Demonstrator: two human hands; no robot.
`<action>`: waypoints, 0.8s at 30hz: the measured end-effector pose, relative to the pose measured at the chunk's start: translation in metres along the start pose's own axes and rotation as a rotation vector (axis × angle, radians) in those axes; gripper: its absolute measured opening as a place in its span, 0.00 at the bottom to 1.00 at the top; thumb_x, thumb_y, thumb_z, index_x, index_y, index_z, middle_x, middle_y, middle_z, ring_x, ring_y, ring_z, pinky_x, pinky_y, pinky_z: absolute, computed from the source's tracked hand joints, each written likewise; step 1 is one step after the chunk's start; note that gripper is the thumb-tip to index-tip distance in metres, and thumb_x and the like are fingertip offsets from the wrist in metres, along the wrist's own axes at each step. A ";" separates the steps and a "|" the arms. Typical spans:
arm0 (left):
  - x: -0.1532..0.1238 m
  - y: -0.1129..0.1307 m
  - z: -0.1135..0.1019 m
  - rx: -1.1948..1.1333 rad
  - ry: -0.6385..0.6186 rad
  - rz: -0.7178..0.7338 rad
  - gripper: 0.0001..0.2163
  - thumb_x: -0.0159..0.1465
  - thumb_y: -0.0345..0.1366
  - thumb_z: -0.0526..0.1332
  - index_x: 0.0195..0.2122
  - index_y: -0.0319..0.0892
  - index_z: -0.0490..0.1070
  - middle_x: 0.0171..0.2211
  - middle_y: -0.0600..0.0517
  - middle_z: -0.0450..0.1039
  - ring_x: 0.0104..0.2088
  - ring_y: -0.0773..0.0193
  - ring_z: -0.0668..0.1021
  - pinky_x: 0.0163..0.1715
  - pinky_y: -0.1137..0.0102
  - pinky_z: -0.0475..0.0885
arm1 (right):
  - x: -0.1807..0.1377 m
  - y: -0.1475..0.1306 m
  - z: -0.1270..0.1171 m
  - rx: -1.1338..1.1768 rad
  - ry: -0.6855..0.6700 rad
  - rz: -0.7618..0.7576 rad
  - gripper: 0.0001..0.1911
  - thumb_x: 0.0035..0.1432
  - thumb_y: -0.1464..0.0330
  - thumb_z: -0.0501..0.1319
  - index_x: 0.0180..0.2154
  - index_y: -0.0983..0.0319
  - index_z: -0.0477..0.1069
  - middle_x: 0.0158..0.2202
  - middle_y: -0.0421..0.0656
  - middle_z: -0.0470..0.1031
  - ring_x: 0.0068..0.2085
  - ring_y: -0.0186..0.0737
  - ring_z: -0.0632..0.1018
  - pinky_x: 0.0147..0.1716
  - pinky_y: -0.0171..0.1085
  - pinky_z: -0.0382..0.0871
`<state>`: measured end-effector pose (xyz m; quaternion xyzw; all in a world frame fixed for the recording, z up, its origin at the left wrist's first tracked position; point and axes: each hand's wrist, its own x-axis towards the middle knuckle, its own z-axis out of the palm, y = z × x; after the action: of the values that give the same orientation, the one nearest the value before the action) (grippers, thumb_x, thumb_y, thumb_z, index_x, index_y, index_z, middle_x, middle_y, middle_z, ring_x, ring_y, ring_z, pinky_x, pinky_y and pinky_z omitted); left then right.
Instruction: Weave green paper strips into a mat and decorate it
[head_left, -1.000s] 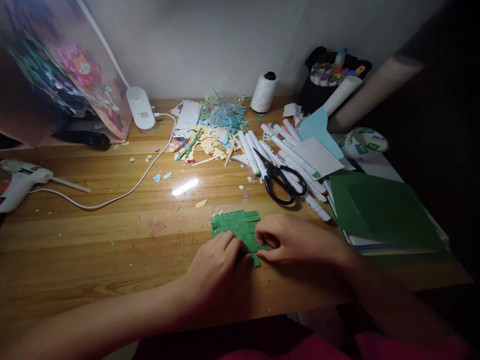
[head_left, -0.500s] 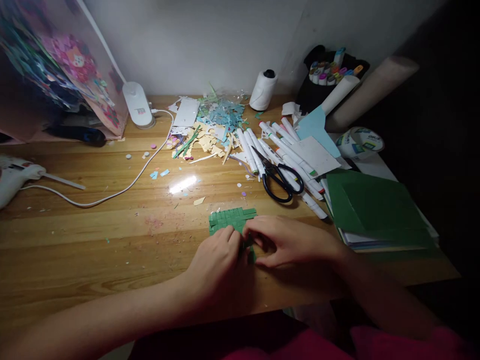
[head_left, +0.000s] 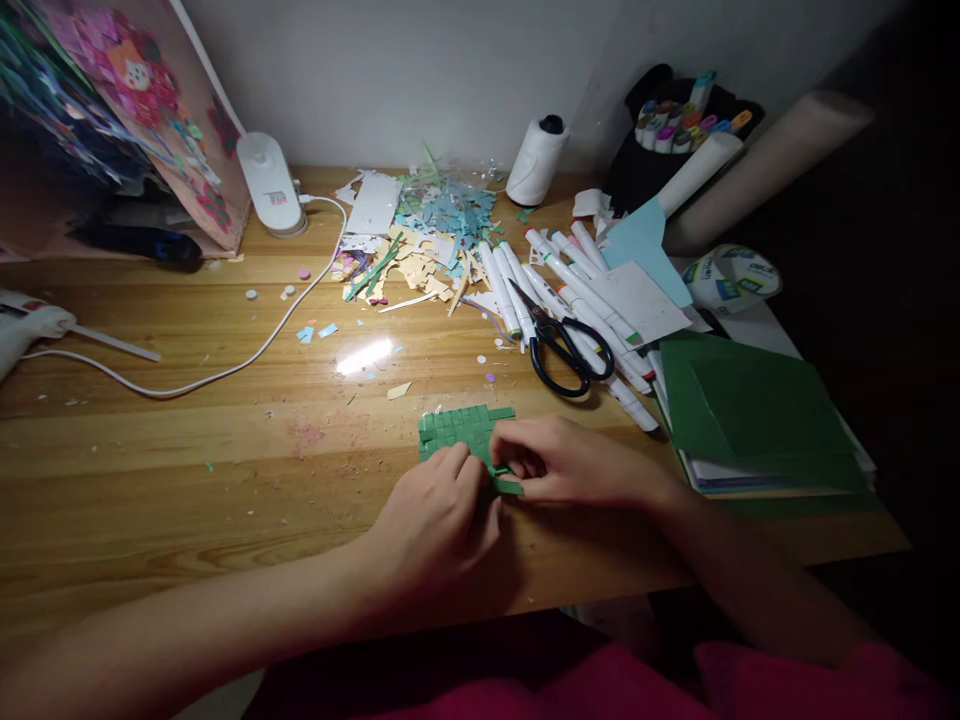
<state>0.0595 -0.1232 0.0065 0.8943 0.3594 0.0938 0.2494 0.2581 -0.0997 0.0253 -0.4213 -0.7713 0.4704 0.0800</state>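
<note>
A small woven mat of green paper strips (head_left: 455, 430) lies on the wooden desk in front of me, with loose strip ends sticking out to its right. My left hand (head_left: 442, 505) is closed over the mat's near edge, fingers curled down on it. From the right, my right hand (head_left: 566, 462) pinches at the strips on the mat's right side; a loose green strip end (head_left: 508, 487) shows by its fingertips. Part of the weave is hidden beneath both hands.
Black-handled scissors (head_left: 562, 345) rest on white markers (head_left: 592, 300) beyond my right hand. Paper scraps (head_left: 420, 262) lie heaped at the back, near a thread spool (head_left: 538, 160). Green sheets (head_left: 757, 405) are stacked at right. A glue gun (head_left: 30, 325) and white cable (head_left: 262, 350) lie left.
The view has shifted slightly. My right hand's fingers have moved a little up along the mat's right side, and the lower strip end now lies flatter, pointing right.
</note>
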 end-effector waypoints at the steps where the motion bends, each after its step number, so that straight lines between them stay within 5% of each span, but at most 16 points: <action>1: 0.000 0.000 -0.001 -0.012 -0.003 0.004 0.08 0.65 0.36 0.51 0.33 0.39 0.64 0.31 0.48 0.66 0.31 0.61 0.70 0.31 0.66 0.70 | 0.000 0.000 -0.001 0.059 0.003 0.015 0.03 0.54 0.71 0.60 0.33 0.62 0.66 0.25 0.36 0.67 0.26 0.30 0.68 0.25 0.29 0.59; 7: 0.000 -0.004 0.007 0.068 0.032 0.019 0.08 0.65 0.30 0.48 0.31 0.40 0.64 0.29 0.49 0.66 0.28 0.62 0.69 0.28 0.68 0.69 | 0.002 0.006 0.000 0.327 0.093 0.132 0.07 0.57 0.65 0.60 0.34 0.63 0.67 0.28 0.40 0.74 0.29 0.33 0.74 0.30 0.32 0.67; 12: 0.001 -0.007 0.009 0.088 0.025 0.032 0.05 0.63 0.30 0.51 0.31 0.39 0.65 0.29 0.49 0.66 0.28 0.62 0.70 0.27 0.68 0.69 | 0.001 0.009 -0.001 0.667 0.030 0.291 0.11 0.54 0.64 0.63 0.36 0.62 0.65 0.28 0.39 0.77 0.30 0.34 0.78 0.32 0.35 0.72; 17: 0.003 -0.005 0.008 0.122 0.063 0.036 0.08 0.65 0.33 0.50 0.30 0.40 0.64 0.28 0.50 0.66 0.27 0.62 0.70 0.26 0.69 0.68 | -0.002 0.008 -0.005 0.467 -0.015 0.190 0.08 0.49 0.70 0.65 0.34 0.64 0.71 0.32 0.41 0.77 0.33 0.34 0.77 0.33 0.34 0.71; 24: 0.003 -0.007 0.010 0.086 0.059 0.017 0.06 0.67 0.31 0.50 0.33 0.40 0.63 0.29 0.51 0.67 0.28 0.63 0.70 0.27 0.70 0.68 | -0.001 0.005 -0.006 0.222 0.021 0.077 0.07 0.55 0.66 0.63 0.31 0.64 0.74 0.29 0.40 0.76 0.30 0.34 0.75 0.29 0.32 0.67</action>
<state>0.0608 -0.1207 -0.0055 0.9041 0.3626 0.1067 0.1994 0.2647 -0.0950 0.0252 -0.4443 -0.6968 0.5510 0.1160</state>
